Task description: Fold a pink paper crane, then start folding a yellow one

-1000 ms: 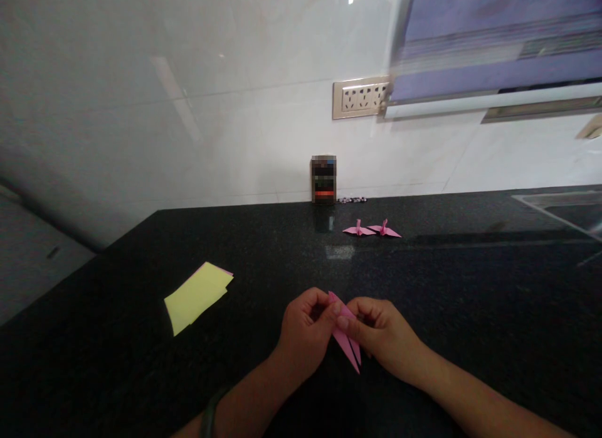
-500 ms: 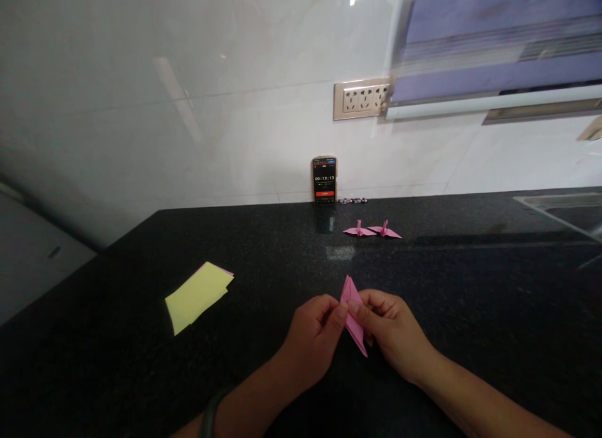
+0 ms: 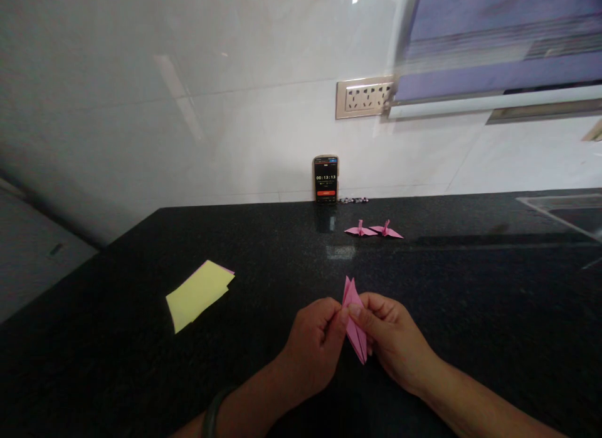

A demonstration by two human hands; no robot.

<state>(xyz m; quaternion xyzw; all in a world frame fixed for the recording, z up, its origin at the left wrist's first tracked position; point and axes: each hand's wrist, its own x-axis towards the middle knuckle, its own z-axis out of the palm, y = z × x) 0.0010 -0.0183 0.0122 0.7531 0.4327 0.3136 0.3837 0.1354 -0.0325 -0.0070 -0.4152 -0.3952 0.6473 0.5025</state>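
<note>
A pink folded origami paper (image 3: 356,339), long and diamond-shaped, is held just above the dark counter between my two hands. My left hand (image 3: 318,337) pinches its left edge with thumb and fingers. From the other side, my right hand (image 3: 394,334) grips it, the thumb lying on the front face and the fingers behind. Its upper end splits into two points; the lower tip aims down toward me. Farther back on the counter sit two pink paper cranes, a left crane (image 3: 360,230) and a right crane (image 3: 386,231), wings spread and close together.
Yellow paper sheets (image 3: 200,297) lie stacked at the left of the black counter (image 3: 263,256). A phone (image 3: 326,179) showing a timer leans on the wall, a beaded strap (image 3: 353,201) beside it. A socket panel (image 3: 364,98) is on the wall above.
The two upper points of the pink paper have spread apart, and a crease now shows on its lower part. Both hands stay in nearly the same place.
</note>
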